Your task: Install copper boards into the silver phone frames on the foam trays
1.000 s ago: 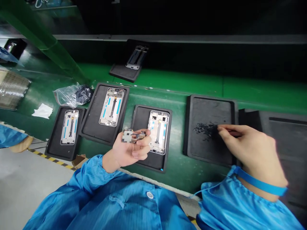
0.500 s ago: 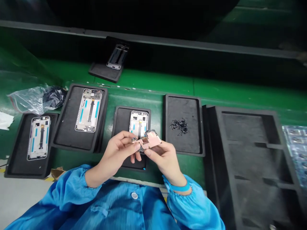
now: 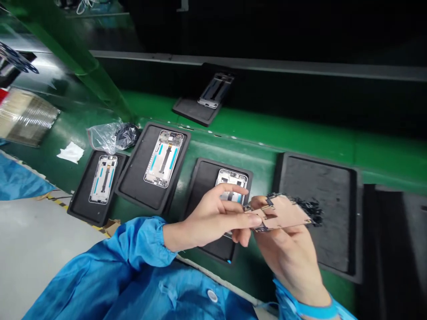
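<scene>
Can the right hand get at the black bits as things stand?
Probably not yet: the right hand looks close to the black bits, but it is holding the board, which overlaps the bits in this view. The left hand also holds the board, so the right could perhaps let go.

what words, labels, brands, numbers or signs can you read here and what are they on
None: no word, brand or number can be read.
Circuit board in the two hands (left hand, right hand): no lettering legible on the pinkish face.
Phone frames: any fine print is too small to read.
Plastic bag: no legible print.
Striped tape by the floor: yellow and black, no readable words.
</scene>
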Tool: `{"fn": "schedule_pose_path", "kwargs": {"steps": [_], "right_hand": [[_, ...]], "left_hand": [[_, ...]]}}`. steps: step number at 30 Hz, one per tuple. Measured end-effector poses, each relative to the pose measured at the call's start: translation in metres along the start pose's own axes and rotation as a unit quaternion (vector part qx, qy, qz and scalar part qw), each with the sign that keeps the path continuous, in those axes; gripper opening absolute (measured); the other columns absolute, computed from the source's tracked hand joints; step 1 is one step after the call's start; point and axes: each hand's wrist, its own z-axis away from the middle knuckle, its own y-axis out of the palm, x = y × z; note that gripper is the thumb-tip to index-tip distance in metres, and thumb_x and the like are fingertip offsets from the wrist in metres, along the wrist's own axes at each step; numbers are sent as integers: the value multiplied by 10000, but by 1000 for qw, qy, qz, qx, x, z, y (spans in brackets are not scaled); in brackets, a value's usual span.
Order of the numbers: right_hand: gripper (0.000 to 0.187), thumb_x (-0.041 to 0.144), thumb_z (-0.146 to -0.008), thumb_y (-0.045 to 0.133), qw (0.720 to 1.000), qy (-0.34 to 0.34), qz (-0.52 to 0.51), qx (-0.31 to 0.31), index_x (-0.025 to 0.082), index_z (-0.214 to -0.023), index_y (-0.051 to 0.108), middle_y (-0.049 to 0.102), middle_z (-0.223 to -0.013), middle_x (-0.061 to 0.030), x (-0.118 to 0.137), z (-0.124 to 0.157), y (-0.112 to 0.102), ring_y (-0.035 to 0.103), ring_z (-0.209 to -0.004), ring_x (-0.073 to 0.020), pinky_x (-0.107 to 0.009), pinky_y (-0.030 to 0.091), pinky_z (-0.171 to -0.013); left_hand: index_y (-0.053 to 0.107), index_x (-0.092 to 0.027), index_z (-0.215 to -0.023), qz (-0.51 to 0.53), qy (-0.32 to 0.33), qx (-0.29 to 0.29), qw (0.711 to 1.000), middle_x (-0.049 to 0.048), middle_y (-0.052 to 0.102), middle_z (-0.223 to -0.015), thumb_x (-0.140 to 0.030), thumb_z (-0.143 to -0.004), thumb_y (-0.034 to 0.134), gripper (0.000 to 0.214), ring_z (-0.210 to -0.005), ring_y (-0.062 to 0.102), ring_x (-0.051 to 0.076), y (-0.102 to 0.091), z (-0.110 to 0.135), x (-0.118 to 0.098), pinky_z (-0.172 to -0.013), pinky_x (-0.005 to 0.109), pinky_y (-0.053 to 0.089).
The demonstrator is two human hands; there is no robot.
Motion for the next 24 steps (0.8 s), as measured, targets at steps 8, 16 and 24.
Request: {"fn": "schedule_pose_path", "kwargs": {"steps": [8, 16, 24], "right_hand": [[350, 560, -790, 848, 993, -54, 77, -68, 278, -990, 797, 773, -1145, -79, 8, -12, -16, 761, -855, -246, -388, 657, -731], [415, 143, -780, 884, 897, -186, 369, -156, 315, -1147, 794, 779, -1150, -42, 25, -35, -47, 710, -1086, -258, -441, 578, -953], [377, 203, -909, 780, 788, -208, 579, -24, 180, -1281, 724, 722, -1213, -126, 6, -48, -52, 648, -1067, -257, -432, 550, -937]], "left_hand": [[548, -186, -1342, -275, 124, -64, 951, 68, 775, -823, -416, -1017, 633, 407, -706, 753, 209, -13, -12, 6, -690, 330, 604], [675, -106, -1267, -784, 284, -111, 540, 268, 574, -1485, -142, -994, 609, 284, -1420, 528, 430, -44, -39, 27, -1081, 610, 539], [612, -142, -1095, -667, 314, -33, 675, 140, 770, -1135, -86, -994, 566, 124, -1112, 744, 257, -32, -16, 20, -968, 382, 621]]}}
